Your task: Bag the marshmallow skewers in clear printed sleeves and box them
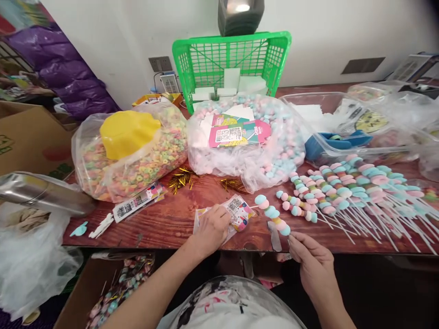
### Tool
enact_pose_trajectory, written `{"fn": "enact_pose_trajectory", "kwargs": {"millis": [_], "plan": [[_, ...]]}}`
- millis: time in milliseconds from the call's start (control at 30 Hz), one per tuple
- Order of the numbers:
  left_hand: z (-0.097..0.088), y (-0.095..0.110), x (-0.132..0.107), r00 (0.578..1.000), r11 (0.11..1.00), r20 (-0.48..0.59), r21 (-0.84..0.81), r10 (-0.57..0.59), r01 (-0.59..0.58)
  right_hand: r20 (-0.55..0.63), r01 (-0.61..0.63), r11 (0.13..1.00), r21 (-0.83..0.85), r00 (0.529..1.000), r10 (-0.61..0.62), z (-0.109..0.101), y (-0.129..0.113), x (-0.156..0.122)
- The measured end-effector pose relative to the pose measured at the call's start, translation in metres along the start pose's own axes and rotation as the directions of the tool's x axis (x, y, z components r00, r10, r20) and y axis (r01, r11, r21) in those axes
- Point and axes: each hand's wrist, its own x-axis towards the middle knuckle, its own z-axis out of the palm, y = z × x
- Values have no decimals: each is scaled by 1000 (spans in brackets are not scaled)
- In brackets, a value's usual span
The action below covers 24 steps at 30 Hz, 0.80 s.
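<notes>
My right hand [312, 256] pinches the end of a candy skewer [272, 213] near the table's front edge. Pink and blue marshmallow-like pieces run along its stick, with a small yellowish section between them. Fingers curled, my left hand [213, 224] rests on printed plastic bags [239, 209] that carry a QR code and a colourful pattern. The skewer's far tip lies close to the right side of these bags. Below the skewer, a small clear plastic scrap [275, 237] hangs at the table edge. A pile of similar skewers [356, 187] lies to the right, white sticks pointing towards me.
Behind my hands sit a bag of pink and blue candy [284, 141] and a bag of ring candy [164, 151] with a yellow bowl [128, 132]. A green crate [231, 43] stands behind them. At left lies a steel flask [44, 194]; a clear tub [343, 148] is at right.
</notes>
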Motion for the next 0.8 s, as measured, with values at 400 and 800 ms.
{"fn": "enact_pose_trajectory", "kwargs": {"millis": [400, 800], "plan": [[-13, 21, 10, 986, 973, 44, 176, -160, 150, 62, 1, 996, -91, 998, 4, -2, -2, 2], [7, 17, 0, 997, 995, -50, 84, 57, -53, 106, 15, 990, -141, 994, 0, -6, 0, 3]]}}
